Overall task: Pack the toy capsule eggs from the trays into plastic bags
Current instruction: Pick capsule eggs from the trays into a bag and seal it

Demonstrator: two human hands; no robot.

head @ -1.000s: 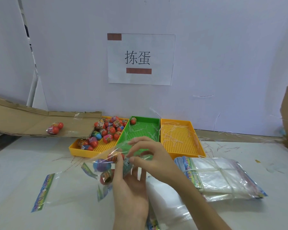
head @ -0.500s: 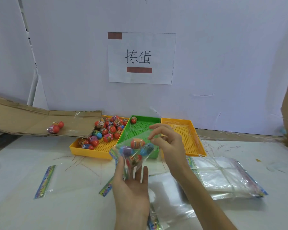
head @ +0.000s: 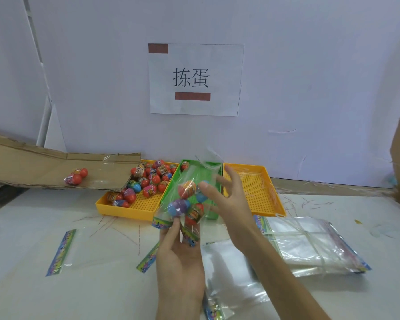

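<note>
Over the near end of the green tray (head: 214,214), fingers of the left hand (head: 180,257) pinch the printed strip of a plastic bag (head: 192,176) holding several capsule eggs (head: 187,188). Beside it the right hand (head: 231,202) is spread wide, empty. Filling seems done; sealing probably follows.

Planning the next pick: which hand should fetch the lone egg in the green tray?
Likely right hand: open and empty over the green tray, nearer the lone egg; left hand pinches the filled bag.

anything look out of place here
Two eggs lie on the cardboard, left of the yellow tray, outside any tray. One egg sits alone in the green tray. The bag in the left hand looks fine.
</note>
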